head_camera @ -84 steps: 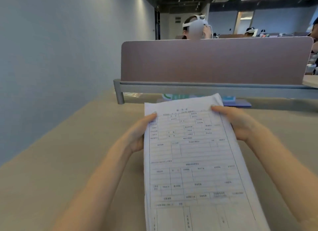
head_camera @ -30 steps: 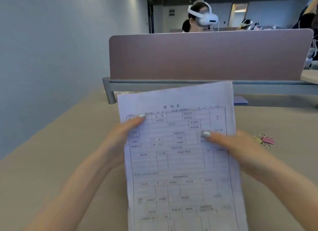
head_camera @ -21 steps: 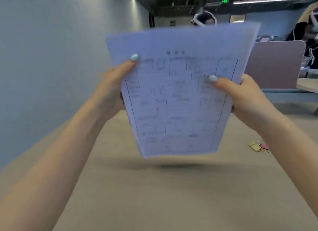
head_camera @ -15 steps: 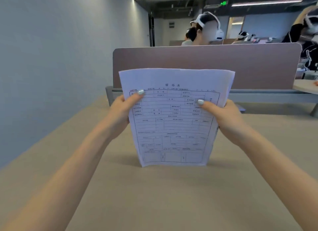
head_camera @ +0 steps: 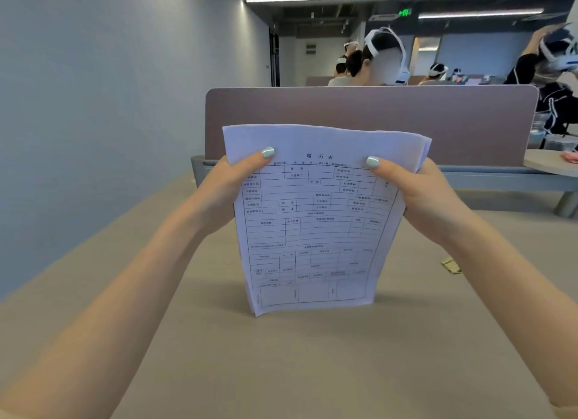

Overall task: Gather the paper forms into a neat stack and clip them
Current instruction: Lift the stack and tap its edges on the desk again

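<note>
Forms (head_camera: 312,225): a stack of white printed sheets, ruled into table cells with a heading line at the top. It is held upright, the printed face toward the camera. The bottom edge rests on the desk (head_camera: 281,371). The top edge is slightly wavy, and at the upper right corner the sheets fan apart a little, showing several layers. The lower left corner juts down a bit past the rest of the bottom edge.

Left hand (head_camera: 225,187): closed on the left edge of the stack near the top. The thumb lies across the front sheet; the fingers are hidden behind the paper.

Right hand (head_camera: 422,196): closed on the right edge near the top. The thumb presses the front sheet; the fingers wrap behind, out of sight. Both thumbs sit at about the same height, either side of the heading.

Desk: a plain beige top. It runs from the near edge of the view back to the partition.

Clips (head_camera: 451,265): small yellowish items lying on the desk, right of the stack and beyond the right forearm. They are apart from the paper and partly hidden; the count cannot be told.

Partition (head_camera: 375,118): a mauve panel standing across the far end of the desk, behind the stack.

Wall (head_camera: 109,106): pale grey, along the left side.

Background: people (head_camera: 384,59) wearing white headsets, seated beyond the partition.
</note>
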